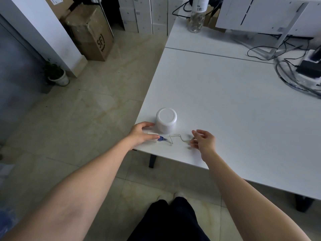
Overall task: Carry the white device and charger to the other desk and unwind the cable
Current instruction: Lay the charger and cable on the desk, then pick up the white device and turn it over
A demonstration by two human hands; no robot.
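Observation:
A white cylindrical device stands upright near the front left corner of the white desk. Just in front of it lies a white charger block, mostly covered by my left hand, which grips it from above. A thin white cable with a blue plug at the charger runs in loose kinks to the right across the desk. My right hand pinches the cable's far end between its fingertips.
A clear water bottle stands at the desk's far edge. A monitor stand, black cables and a power adapter occupy the right side. On the floor to the left are a cardboard box and a potted plant.

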